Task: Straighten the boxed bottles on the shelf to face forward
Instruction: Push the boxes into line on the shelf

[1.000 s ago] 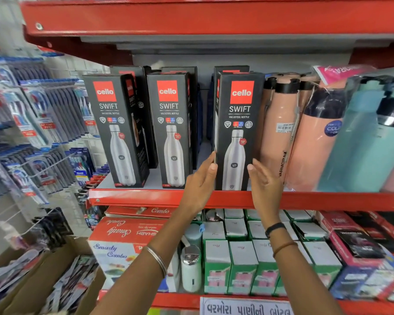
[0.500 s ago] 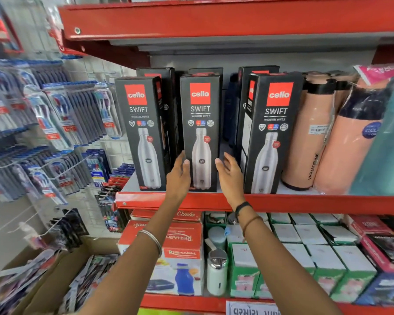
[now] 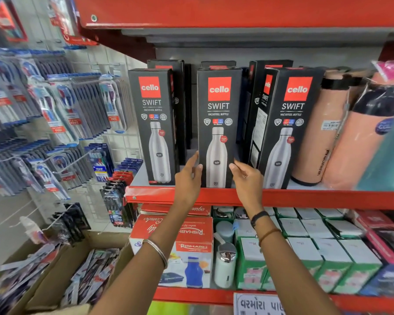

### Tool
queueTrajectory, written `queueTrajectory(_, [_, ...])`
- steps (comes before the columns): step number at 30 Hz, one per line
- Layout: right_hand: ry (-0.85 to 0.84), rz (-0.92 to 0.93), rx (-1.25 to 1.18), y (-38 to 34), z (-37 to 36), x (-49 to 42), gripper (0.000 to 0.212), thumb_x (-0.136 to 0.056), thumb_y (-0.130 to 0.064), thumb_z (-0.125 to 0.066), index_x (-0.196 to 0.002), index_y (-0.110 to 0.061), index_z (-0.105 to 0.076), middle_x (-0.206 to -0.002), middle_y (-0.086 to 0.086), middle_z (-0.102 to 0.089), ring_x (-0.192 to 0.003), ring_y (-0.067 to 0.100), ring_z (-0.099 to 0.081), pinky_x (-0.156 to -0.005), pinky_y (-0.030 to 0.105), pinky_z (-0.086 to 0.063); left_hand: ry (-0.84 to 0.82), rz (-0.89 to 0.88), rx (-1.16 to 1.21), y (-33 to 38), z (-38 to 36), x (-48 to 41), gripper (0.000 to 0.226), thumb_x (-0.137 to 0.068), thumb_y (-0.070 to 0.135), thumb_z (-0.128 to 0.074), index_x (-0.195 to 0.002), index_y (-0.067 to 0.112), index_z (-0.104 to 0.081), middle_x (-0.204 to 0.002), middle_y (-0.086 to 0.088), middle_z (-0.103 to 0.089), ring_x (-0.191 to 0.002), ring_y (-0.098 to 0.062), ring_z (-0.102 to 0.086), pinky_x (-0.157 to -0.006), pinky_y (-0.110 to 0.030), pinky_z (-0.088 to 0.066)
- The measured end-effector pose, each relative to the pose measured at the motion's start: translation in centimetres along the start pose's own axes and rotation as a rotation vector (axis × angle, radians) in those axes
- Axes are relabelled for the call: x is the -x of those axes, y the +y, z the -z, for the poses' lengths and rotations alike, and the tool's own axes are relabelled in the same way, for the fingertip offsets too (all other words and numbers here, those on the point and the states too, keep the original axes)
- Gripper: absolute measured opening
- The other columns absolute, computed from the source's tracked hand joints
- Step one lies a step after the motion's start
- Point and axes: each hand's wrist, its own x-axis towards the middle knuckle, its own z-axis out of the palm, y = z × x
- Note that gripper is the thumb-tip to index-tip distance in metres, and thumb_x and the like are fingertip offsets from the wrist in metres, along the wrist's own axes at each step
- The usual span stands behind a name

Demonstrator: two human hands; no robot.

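Observation:
Three black Cello Swift bottle boxes stand in the front row on the red shelf [image 3: 305, 197], with more boxes behind them. The middle box [image 3: 217, 105] faces forward. My left hand [image 3: 188, 178] rests against its lower left edge and my right hand [image 3: 247, 178] against its lower right edge, fingers apart, flanking the box rather than closed around it. The left box [image 3: 154, 103] faces slightly left. The right box [image 3: 291, 110] is turned so its left side panel shows.
Peach flasks [image 3: 316, 137] and a teal one stand to the right of the boxes. The lower shelf holds green-and-white cartons [image 3: 305, 253] and red Rishabh combo boxes [image 3: 180, 237]. Toothbrush packs [image 3: 62, 105] hang on the left wall, above cardboard bins [image 3: 62, 276].
Both hands left the right box and moved left to the middle box. The view shifted left with them, and the hands now sit at that box's lower edges.

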Motion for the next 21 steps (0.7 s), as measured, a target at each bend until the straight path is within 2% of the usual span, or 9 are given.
queueTrajectory(4, [0.007, 0.011, 0.014, -0.4, 0.0, 0.4, 0.035, -0.091, -0.018, -0.06, -0.12, 0.002, -0.062, -0.124, 0.02, -0.065, -0.105, 0.009, -0.055, -0.077, -0.008, -0.037, -0.008, 0.002, 0.003, 0.4, 0.3, 0.3, 0.045, -0.1, 0.028, -0.042, -0.145, 0.023, -0.037, -0.077, -0.001, -0.053, -0.065, -0.024, -0.056, -0.078, -0.029, -0.051])
queueTrajectory(6, [0.003, -0.005, 0.019, -0.6, 0.1, 0.5, 0.036, -0.092, -0.02, -0.059, -0.122, 0.0, -0.061, -0.125, 0.017, -0.065, -0.105, 0.008, -0.054, -0.084, 0.003, -0.04, -0.028, 0.015, 0.003, 0.6, 0.4, 0.3, 0.046, -0.1, 0.028, -0.042, -0.146, 0.023, -0.035, -0.08, -0.005, -0.05, -0.064, -0.016, -0.048, -0.065, -0.015, -0.045])
queueTrajectory(8, [0.042, -0.016, 0.007, -0.8, -0.1, 1.1, 0.037, -0.092, -0.023, -0.057, -0.125, -0.005, -0.06, -0.126, 0.014, -0.065, -0.107, 0.008, -0.056, -0.092, 0.018, -0.044, -0.04, 0.01, 0.038, 1.0, 0.9, 0.7, 0.045, -0.1, 0.028, -0.043, -0.145, 0.023, -0.037, -0.08, -0.006, -0.053, -0.065, -0.011, -0.046, -0.055, -0.01, -0.039])
queueTrajectory(9, [0.105, 0.011, -0.006, -1.0, -0.5, 1.7, 0.035, -0.093, -0.023, -0.057, -0.124, -0.007, -0.06, -0.124, 0.012, -0.065, -0.108, 0.01, -0.058, -0.095, 0.023, -0.047, -0.01, -0.01, 0.08, 1.3, 1.4, 1.2, 0.043, -0.1, 0.027, -0.043, -0.143, 0.022, -0.04, -0.083, -0.007, -0.058, -0.069, -0.012, -0.052, -0.059, -0.01, -0.041])
queueTrajectory(11, [0.269, 0.151, -0.037, -1.7, -1.7, 3.3, 0.029, -0.092, -0.02, -0.057, -0.119, -0.008, -0.063, -0.116, 0.004, -0.066, -0.107, 0.014, -0.063, -0.094, 0.026, -0.052, 0.148, -0.097, 0.161, 1.5, 2.8, 2.0, 0.037, -0.1, 0.023, -0.044, -0.137, 0.018, -0.048, -0.11, -0.003, -0.064, -0.099, -0.012, -0.061, -0.087, -0.017, -0.046])
queueTrajectory(13, [0.332, 0.278, -0.08, -2.7, -3.6, 4.7, 0.025, -0.09, -0.017, -0.059, -0.112, -0.007, -0.065, -0.108, 0.0, -0.067, -0.1, 0.008, -0.064, -0.085, 0.02, -0.055, 0.367, -0.154, 0.128, 0.8, 4.6, 1.8, 0.034, -0.099, 0.018, -0.045, -0.133, 0.015, -0.049, -0.136, -0.005, -0.05, -0.127, -0.014, -0.046, -0.105, -0.018, -0.036])
queueTrajectory(15, [0.226, 0.303, -0.129, -3.8, -6.1, 5.3, 0.025, -0.09, -0.017, -0.062, -0.112, -0.007, -0.065, -0.109, -0.001, -0.067, -0.099, -0.001, -0.062, -0.083, 0.012, -0.052, 0.477, -0.074, 0.09, -1.1, 6.6, 0.3, 0.04, -0.097, 0.017, -0.049, -0.136, 0.014, -0.044, -0.146, -0.013, -0.032, -0.138, -0.022, -0.029, -0.11, -0.024, -0.027])
queueTrajectory(18, [-0.072, 0.186, -0.17, -4.7, -10.0, 4.4, 0.039, -0.092, -0.021, -0.059, -0.128, -0.009, -0.056, -0.129, 0.005, -0.06, -0.118, 0.008, -0.057, -0.097, 0.013, -0.045, 0.351, 0.096, 0.108, -4.2, 9.2, -2.1, 0.053, -0.097, 0.022, -0.05, -0.146, 0.016, -0.031, -0.15, -0.019, -0.021, -0.141, -0.031, -0.022, -0.111, -0.041, -0.025])
queueTrajectory(21, [-0.196, 0.034, -0.107, -4.4, -13.1, 2.4, 0.049, -0.095, -0.024, -0.052, -0.14, -0.008, -0.041, -0.145, 0.012, -0.048, -0.134, 0.021, -0.046, -0.105, 0.021, -0.035, 0.163, 0.159, 0.111, -5.8, 10.7, -3.2, 0.051, -0.099, 0.028, -0.045, -0.147, 0.015, -0.031, -0.152, -0.013, -0.034, -0.14, -0.026, -0.033, -0.103, -0.029, -0.03])
